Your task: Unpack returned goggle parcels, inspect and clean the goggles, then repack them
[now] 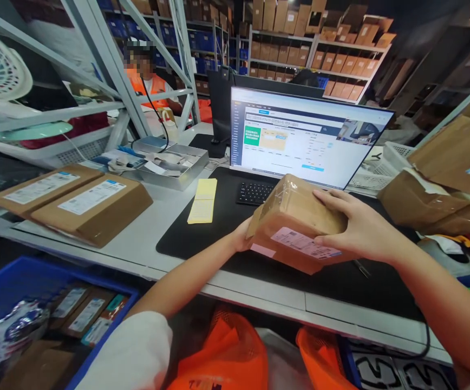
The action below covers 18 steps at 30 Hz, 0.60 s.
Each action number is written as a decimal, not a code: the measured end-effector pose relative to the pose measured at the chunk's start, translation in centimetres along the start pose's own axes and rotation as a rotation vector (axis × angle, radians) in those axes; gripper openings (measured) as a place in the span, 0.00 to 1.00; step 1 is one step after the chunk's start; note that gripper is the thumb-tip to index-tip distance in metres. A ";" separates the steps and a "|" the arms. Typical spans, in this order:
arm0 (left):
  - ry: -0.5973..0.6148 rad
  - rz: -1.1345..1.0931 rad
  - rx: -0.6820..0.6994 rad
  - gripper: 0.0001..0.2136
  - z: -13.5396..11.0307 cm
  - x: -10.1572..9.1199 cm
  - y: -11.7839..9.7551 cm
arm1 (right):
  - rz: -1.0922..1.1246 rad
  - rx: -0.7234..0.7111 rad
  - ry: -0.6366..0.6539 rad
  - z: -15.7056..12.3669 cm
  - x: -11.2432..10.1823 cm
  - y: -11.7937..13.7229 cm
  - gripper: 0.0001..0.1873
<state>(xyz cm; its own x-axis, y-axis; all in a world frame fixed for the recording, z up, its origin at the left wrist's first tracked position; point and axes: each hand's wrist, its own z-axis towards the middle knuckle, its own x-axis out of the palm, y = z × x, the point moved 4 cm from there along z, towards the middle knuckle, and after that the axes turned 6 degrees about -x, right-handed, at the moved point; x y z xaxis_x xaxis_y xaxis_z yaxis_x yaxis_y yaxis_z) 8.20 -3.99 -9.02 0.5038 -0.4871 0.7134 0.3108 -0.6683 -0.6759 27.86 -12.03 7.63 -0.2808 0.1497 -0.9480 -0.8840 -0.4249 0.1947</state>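
Note:
A taped brown cardboard parcel (pixel 295 216) with a pink-white shipping label sits between both my hands, just above the black desk mat (pixel 202 233). My right hand (pixel 357 227) wraps over its right end, fingers curled on the top and side. My left hand (pixel 241 235) presses against its left end, mostly hidden behind the box. A keyboard (pixel 255 192) and a lit monitor (pixel 304 138) stand right behind the parcel.
Two flat labelled boxes (pixel 76 200) lie at the left, a yellow slip (pixel 203 201) and a metal tray (pixel 170 165) behind them. Torn parcels (pixel 430 200) pile up at the right. A blue bin (pixel 36 314) sits below left. A person in orange (pixel 149 81) works beyond the shelving.

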 end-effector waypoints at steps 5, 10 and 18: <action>-0.050 -0.033 -0.056 0.28 0.6 -3.8 1.9 | -0.019 -0.009 0.012 -0.6 -1.6 0.1 0.52; -0.333 0.156 0.273 0.28 0.7 -6.2 1.6 | 0.172 0.089 -0.159 -3.8 -5.5 -5.4 0.53; -0.555 0.564 0.421 0.23 -0.5 -6.9 -0.2 | 1.067 0.109 -1.054 -7.0 -1.7 -14.6 0.26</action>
<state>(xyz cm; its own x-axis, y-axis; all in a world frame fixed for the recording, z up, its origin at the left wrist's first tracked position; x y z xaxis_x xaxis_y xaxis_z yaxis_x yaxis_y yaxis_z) 4.20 -0.79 -13.71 0.9544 -0.2656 0.1363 0.1143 -0.0968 -0.9887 43.81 -12.34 4.62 -0.8835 0.3970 0.2485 -0.1057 -0.6859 0.7200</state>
